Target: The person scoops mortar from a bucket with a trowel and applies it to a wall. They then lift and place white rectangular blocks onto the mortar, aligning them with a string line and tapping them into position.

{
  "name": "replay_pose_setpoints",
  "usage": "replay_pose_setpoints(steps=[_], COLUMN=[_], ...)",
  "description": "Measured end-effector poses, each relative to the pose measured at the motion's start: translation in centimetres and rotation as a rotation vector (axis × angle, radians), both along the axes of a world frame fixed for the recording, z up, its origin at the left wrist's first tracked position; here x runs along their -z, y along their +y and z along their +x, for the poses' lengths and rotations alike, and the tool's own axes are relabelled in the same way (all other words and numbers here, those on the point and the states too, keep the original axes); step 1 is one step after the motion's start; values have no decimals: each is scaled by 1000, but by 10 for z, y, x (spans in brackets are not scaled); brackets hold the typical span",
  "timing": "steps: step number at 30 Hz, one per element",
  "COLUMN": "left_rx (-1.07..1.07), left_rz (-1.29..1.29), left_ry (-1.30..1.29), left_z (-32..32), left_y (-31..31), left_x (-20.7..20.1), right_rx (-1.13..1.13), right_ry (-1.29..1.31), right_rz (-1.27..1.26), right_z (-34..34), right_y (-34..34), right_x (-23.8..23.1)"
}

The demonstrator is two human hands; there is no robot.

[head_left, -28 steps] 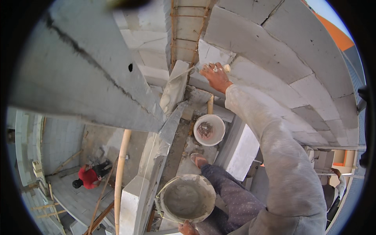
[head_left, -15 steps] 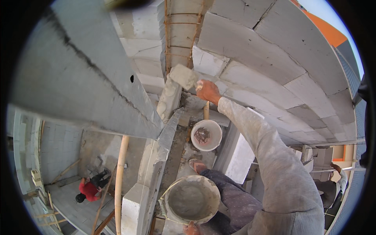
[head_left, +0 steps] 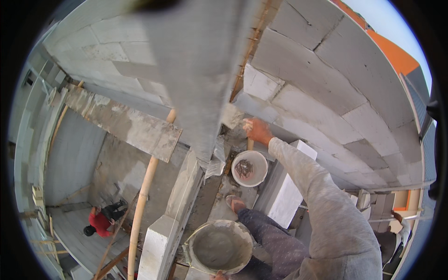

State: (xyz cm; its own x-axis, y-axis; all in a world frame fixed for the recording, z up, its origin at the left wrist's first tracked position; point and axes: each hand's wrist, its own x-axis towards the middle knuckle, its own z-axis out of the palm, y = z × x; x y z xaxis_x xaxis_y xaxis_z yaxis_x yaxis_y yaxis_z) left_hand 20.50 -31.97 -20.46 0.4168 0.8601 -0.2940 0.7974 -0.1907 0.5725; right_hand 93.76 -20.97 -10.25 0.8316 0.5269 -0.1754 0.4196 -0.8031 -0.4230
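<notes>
My right hand (head_left: 258, 129) is closed round the handle of a trowel (head_left: 232, 115), its blade grey with mortar. The blade is beside the lower end of a tall grey upright (head_left: 198, 79), which hides part of the wall behind. At the lower edge, only part of my left hand (head_left: 219, 276) shows, its fingertips at the rim of a large bucket (head_left: 246, 237) of wet grey mortar. Beyond it stands a smaller white bucket (head_left: 262, 173) with several thin rusty metal pieces (head_left: 243, 168) inside.
Pale block walls (head_left: 317, 107) rise at the right. My sandalled foot (head_left: 236, 203) rests on the narrow walkway beside a low block wall (head_left: 156, 240). Left of that wall is a drop, with a bamboo pole (head_left: 142, 205), a plank (head_left: 123, 122) and a red-shirted person (head_left: 99, 221) far below.
The view has swung, bringing the grey upright to the middle. The trowel has lowered from the mortar-topped wall edge to beside the upright's foot. The mortar bucket has shifted slightly nearer and left.
</notes>
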Motion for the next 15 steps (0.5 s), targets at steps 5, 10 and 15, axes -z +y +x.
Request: replay_pose_setpoints(steps=[5, 10, 15], left_rx=[-629, -1174, -1166], left_rz=[-529, -864, -791], left_ry=[-268, -434, -434], left_z=[28, 83, 98], left_y=[14, 27, 23], left_x=[-38, -112, -116], right_rx=[181, 228, -9], right_ry=[-121, -207, -654], right_rz=[-49, -110, -424], right_z=[39, 42, 61], right_y=[18, 18, 50], right_x=[10, 14, -10])
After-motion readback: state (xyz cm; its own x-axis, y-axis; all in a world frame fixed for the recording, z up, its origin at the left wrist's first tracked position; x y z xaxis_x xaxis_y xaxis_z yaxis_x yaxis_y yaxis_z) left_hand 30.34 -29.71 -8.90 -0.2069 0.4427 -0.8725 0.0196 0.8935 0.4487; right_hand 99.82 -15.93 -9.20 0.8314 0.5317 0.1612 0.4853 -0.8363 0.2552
